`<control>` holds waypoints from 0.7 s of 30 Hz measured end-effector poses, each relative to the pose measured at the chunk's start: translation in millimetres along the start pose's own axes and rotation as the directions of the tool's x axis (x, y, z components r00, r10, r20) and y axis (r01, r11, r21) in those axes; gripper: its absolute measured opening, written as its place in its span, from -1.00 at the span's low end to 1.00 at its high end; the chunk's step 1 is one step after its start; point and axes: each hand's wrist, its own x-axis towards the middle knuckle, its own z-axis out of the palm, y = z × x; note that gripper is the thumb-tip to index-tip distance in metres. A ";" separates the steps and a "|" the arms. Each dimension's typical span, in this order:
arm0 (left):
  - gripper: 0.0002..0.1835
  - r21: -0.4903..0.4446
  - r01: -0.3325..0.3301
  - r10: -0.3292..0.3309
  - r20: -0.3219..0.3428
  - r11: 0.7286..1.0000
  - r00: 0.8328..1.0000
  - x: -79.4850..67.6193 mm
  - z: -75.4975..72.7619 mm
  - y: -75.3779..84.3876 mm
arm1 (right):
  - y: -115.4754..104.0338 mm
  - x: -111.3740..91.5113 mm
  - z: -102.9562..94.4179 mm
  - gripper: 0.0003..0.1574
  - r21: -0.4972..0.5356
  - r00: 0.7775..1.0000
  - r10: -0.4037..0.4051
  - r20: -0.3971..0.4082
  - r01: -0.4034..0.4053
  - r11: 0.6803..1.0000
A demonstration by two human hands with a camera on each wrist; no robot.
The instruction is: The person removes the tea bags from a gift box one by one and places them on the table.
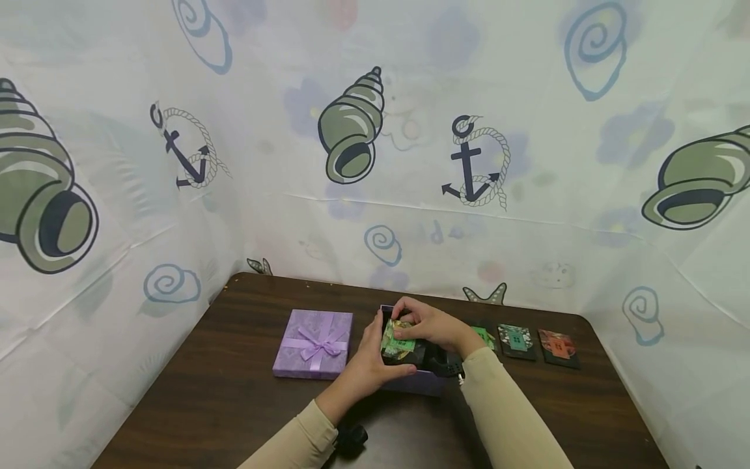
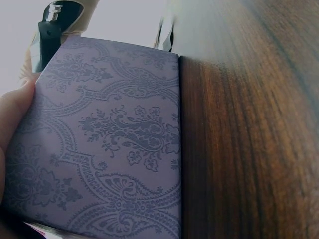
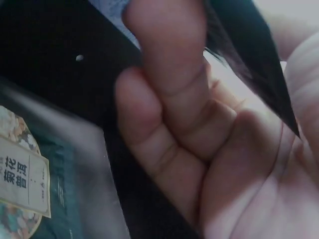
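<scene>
A purple gift box (image 1: 416,383) with a black inside stands on the table, and its patterned side wall (image 2: 109,134) fills much of the left wrist view. My left hand (image 1: 369,358) holds the box at its near left corner, thumb (image 2: 17,107) at the upper edge. Above the opening, my right hand (image 1: 433,324) pinches a flat tea packet (image 1: 398,344) with a green label. From the right wrist, its dark edge (image 3: 249,59) shows between thumb and fingers. A teal tea packet (image 3: 30,174) with a cream label lies inside the box.
The purple lid (image 1: 313,344) with a ribbon bow lies left of the box. To the right lie a green-labelled packet (image 1: 484,337), a teal-labelled one (image 1: 517,342) and a red-labelled one (image 1: 559,348). Patterned cloth (image 1: 422,247) hangs behind the brown table (image 1: 234,371).
</scene>
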 end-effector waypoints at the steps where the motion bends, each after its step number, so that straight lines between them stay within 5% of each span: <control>1: 0.51 0.002 0.001 -0.001 0.003 1.000 1.000 0.0 -0.1 -0.2 | 0.4 -0.5 -0.1 -0.62 -0.007 1.000 -0.014 -0.001 0.014 1.000; 13: 0.50 0.003 0.010 -0.010 0.013 1.000 1.000 -0.9 -1.0 -0.5 | -0.2 -10.3 0.5 -0.71 -0.066 0.995 -0.065 -0.072 0.061 0.996; 21: 0.49 -0.003 0.028 -0.028 0.008 1.000 1.000 -2.2 -1.0 1.9 | -2.0 -24.3 5.8 -0.72 -0.193 0.962 -0.172 -0.210 0.132 0.972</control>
